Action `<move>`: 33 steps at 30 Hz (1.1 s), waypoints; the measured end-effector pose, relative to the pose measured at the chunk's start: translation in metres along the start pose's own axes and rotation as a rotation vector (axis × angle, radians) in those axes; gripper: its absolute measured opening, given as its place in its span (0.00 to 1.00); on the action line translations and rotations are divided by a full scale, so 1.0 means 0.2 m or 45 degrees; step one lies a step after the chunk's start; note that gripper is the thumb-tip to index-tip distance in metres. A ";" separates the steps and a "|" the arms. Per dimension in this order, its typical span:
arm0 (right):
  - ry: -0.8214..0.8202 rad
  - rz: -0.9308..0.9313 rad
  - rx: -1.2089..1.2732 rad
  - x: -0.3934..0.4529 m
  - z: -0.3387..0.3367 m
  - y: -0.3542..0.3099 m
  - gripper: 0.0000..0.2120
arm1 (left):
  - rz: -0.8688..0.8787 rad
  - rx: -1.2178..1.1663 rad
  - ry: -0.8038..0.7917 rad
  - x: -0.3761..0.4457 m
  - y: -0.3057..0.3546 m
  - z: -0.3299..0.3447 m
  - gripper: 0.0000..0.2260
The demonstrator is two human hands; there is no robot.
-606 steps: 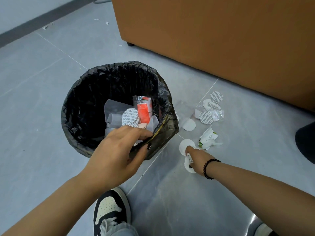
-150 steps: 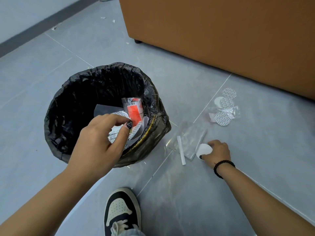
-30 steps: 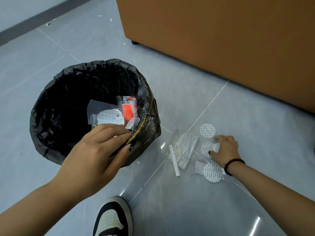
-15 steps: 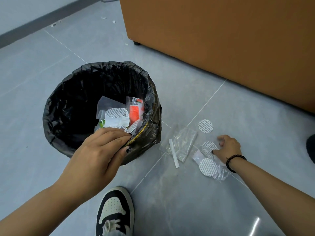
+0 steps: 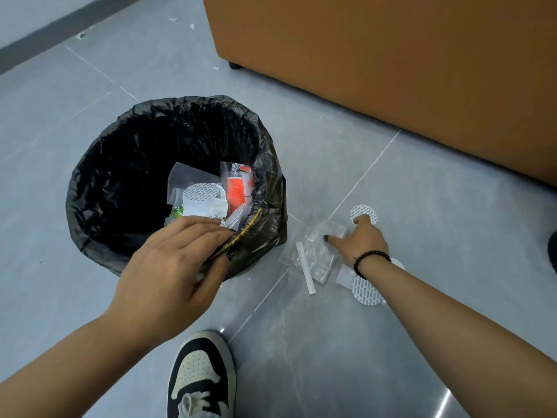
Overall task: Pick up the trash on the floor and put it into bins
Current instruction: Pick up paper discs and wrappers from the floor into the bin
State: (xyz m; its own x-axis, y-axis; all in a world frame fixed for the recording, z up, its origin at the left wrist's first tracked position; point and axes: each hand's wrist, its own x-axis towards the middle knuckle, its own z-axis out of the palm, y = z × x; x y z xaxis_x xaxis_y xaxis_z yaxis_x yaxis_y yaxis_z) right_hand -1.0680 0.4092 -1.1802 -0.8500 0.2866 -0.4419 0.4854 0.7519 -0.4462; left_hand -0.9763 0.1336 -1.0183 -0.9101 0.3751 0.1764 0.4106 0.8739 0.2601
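A round bin lined with a black bag (image 5: 126,164) stands on the grey floor; wrappers, an orange packet and round seals lie inside. My left hand (image 5: 171,267) grips its near rim, thumb outside and fingers inside. To the right, my right hand (image 5: 360,239) reaches over a clear plastic bag (image 5: 316,254) with a white strip, fingertips touching the bag's top edge. A round white seal (image 5: 366,211) lies just beyond the fingers, another (image 5: 366,292) lies under my forearm beside a small white wrapper (image 5: 343,274).
A large orange-brown cabinet (image 5: 391,70) stands behind the trash on small black feet. My black and white shoe (image 5: 200,375) is planted below the bin. Small paper scraps (image 5: 180,22) lie far back near the wall.
My right hand has moved up and left from the lower seals onto the clear plastic bag. My left hand keeps its grip on the bin rim.
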 end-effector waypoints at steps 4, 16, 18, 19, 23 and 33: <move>-0.113 0.143 0.012 0.00 0.07 -0.08 0.29 | -0.001 -0.009 -0.006 0.01 0.01 0.00 0.13; -0.038 -0.566 -0.062 -0.16 -0.31 -0.18 0.11 | 0.001 -0.171 -0.045 0.01 -0.05 -0.03 0.15; -0.085 -0.697 -0.262 -0.22 -0.46 -0.23 0.12 | 0.003 -0.156 -0.083 0.02 -0.05 -0.05 0.14; -0.104 -0.762 -0.368 -0.26 -0.53 -0.26 0.12 | 0.005 -0.127 -0.098 0.03 -0.04 -0.07 0.13; -0.173 -1.092 -0.644 -0.49 -0.81 -0.32 0.15 | -0.032 -0.245 0.036 0.11 0.14 -0.16 0.21; -0.213 -1.343 -0.199 -0.82 -0.95 -0.18 0.13 | -0.004 -0.854 -0.097 0.12 0.50 -0.06 0.08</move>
State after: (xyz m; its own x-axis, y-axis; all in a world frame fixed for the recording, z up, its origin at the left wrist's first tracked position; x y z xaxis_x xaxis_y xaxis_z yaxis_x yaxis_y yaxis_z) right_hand -0.9850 0.4485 -0.9451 -0.7799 -0.6259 0.0009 -0.5167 0.6430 -0.5653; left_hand -0.9573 0.2265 -0.9769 -0.9027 0.4150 0.1134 0.3316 0.5032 0.7980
